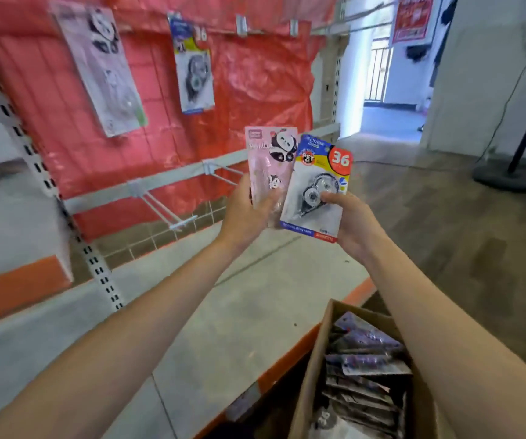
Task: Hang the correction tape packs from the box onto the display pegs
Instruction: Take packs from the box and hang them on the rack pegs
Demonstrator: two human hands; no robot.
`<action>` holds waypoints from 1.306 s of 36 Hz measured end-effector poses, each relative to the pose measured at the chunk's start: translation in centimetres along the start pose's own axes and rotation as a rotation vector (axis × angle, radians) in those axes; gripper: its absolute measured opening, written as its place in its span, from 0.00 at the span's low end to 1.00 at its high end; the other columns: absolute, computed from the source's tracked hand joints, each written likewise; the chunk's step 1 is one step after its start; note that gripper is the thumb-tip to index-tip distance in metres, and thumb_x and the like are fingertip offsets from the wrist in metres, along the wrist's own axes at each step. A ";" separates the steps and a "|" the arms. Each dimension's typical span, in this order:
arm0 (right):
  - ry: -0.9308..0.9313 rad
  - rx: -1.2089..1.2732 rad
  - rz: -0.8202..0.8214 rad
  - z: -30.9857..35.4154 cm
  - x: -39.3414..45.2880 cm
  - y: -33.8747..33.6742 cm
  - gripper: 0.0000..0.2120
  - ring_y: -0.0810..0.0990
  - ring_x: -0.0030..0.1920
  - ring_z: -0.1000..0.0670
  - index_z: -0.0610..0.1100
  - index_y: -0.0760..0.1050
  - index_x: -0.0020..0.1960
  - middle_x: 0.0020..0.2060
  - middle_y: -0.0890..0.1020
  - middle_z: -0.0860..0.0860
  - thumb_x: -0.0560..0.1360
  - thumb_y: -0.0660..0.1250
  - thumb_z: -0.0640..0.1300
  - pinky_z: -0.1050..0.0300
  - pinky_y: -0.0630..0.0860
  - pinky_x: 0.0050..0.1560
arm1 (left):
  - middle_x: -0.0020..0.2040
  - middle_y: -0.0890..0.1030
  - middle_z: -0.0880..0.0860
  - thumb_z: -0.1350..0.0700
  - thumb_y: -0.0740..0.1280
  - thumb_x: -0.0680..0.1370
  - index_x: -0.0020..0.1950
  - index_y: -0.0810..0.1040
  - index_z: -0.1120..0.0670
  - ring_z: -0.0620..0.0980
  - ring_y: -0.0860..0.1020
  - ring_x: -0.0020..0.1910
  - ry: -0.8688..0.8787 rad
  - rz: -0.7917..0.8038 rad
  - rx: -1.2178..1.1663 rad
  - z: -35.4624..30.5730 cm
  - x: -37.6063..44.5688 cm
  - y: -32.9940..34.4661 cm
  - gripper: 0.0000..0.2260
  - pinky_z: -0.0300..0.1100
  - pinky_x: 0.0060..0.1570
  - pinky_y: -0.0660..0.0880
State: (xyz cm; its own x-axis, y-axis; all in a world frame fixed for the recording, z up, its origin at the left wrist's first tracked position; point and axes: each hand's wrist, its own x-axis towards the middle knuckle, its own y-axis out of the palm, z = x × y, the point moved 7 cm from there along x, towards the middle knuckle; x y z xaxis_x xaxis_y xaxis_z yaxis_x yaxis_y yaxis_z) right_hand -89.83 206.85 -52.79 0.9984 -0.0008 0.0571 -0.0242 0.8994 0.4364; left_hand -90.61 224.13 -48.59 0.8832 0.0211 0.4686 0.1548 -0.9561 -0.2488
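Observation:
My left hand [245,213] grips a pink panda correction tape pack [269,163] upright in front of the display. Beside it, my right hand [352,223] holds a blue and yellow pack marked 36 [317,185], thumb on its clear blister. The two packs overlap slightly at their inner edges. On the upper pegs hang a pink panda pack [100,64] and a blue 36 pack [193,64]. The cardboard box [311,375] at the bottom right holds several more packs. Two bare pegs [166,205] [223,172] stick out from the lower rail.
Red plastic sheeting [255,83] covers the wall behind the pegs. A grey shelf with an orange edge [239,312] runs below. More bare hooks [241,26] sit on the top rail. A black stand base [512,177] is on the floor at right, near a doorway.

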 end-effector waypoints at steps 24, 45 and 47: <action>-0.170 -0.196 0.314 8.3 2.6 19.0 0.16 0.82 0.39 0.53 0.39 0.72 0.63 0.46 0.83 0.48 0.76 0.67 0.38 0.60 0.79 0.33 | 0.77 0.61 0.50 0.49 0.66 0.78 0.77 0.58 0.51 0.49 0.59 0.75 0.138 -0.259 0.212 -9.7 2.8 -17.0 0.30 0.48 0.74 0.57; -0.177 -0.149 0.397 9.4 1.9 21.5 0.03 0.83 0.35 0.55 0.44 0.73 0.48 0.39 0.83 0.51 0.78 0.64 0.36 0.59 0.80 0.33 | 0.65 0.75 0.48 0.52 0.66 0.79 0.72 0.66 0.55 0.47 0.73 0.62 0.207 -0.327 0.278 -11.5 3.4 -18.6 0.23 0.40 0.60 0.70; -0.177 -0.151 0.389 9.4 2.0 21.5 0.04 0.83 0.35 0.56 0.44 0.73 0.47 0.39 0.83 0.51 0.78 0.64 0.36 0.59 0.80 0.34 | 0.61 0.75 0.47 0.52 0.66 0.79 0.70 0.68 0.56 0.46 0.74 0.58 0.216 -0.333 0.299 -11.7 3.4 -18.8 0.21 0.35 0.54 0.69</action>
State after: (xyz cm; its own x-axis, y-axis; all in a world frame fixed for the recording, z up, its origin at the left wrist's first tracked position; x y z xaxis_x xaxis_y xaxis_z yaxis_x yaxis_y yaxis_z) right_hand -88.88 222.10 -34.85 0.8917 0.2871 0.3498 -0.3753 0.9011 0.2173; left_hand -95.69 238.72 -32.37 0.6574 0.2197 0.7208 0.5608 -0.7815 -0.2732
